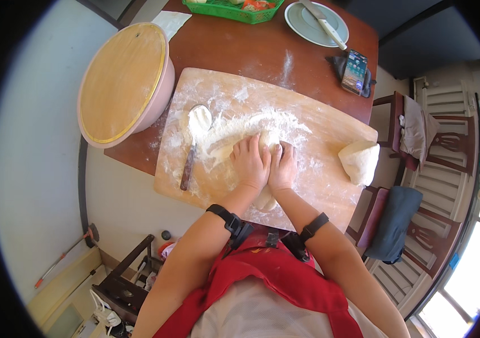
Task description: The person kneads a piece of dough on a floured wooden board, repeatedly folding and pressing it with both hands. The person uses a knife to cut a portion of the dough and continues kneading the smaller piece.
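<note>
An elongated piece of dough point(267, 202) lies on a floured wooden board point(333, 126), running away from my body. My left hand point(250, 162) and my right hand point(283, 167) rest side by side on it, fingers curled over its top. Its middle is hidden under my hands; both ends show. Loose white flour point(265, 119) is spread just beyond my fingers. To the left is a metal spoon with a dark wooden handle point(187, 169), its bowl heaped with flour. A larger cut lump of dough point(359, 162) sits at the board's right edge.
A pink basin point(151, 112) with a round wooden cover point(123, 82) stands left. Along the far side of the table point(240, 46) are a green plastic basket point(250, 17), a plate point(297, 23) bearing a knife point(326, 25), and a phone point(354, 72). Wooden chairs point(396, 122) stand right.
</note>
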`<control>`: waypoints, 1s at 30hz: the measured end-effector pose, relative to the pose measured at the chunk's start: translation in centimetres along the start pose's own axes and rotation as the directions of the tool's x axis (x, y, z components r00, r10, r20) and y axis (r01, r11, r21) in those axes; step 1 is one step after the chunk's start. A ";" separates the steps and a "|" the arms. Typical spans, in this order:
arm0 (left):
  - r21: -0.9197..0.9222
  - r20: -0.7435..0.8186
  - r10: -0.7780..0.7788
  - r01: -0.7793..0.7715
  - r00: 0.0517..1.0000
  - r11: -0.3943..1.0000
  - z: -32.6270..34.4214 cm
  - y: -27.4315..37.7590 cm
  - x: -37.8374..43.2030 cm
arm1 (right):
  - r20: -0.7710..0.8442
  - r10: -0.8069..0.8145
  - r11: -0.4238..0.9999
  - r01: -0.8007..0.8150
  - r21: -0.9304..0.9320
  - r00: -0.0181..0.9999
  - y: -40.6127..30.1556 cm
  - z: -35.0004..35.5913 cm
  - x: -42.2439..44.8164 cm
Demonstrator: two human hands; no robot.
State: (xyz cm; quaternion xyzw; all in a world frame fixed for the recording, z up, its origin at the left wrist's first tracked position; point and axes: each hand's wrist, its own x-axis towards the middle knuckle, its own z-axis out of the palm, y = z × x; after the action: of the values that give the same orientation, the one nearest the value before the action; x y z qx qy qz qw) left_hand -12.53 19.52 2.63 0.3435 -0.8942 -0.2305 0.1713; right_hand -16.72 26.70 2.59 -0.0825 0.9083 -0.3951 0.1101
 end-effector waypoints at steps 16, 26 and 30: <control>-0.673 0.335 -0.200 0.383 0.921 0.633 0.1 -0.8 6.4 | 0.078 0.058 0.977 -0.073 0.203 0.995 -1.6 -2.0 6.1; -0.077 0.125 0.135 -0.126 0.983 0.989 -5.2 0.8 -3.7 | -0.130 -0.038 0.924 0.085 0.373 0.991 -2.6 -2.7 -5.1; -0.229 0.090 0.225 -0.200 0.970 0.953 -5.3 -0.7 -5.7 | -0.208 -0.324 0.927 0.354 0.126 0.923 -1.3 -3.3 -7.2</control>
State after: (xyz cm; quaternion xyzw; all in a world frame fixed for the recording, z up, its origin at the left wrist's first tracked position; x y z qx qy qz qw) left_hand -5.63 21.45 5.88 0.2103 -0.9036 -0.3268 0.1802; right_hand -10.60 29.86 6.75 -0.1929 0.8514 -0.4862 -0.0378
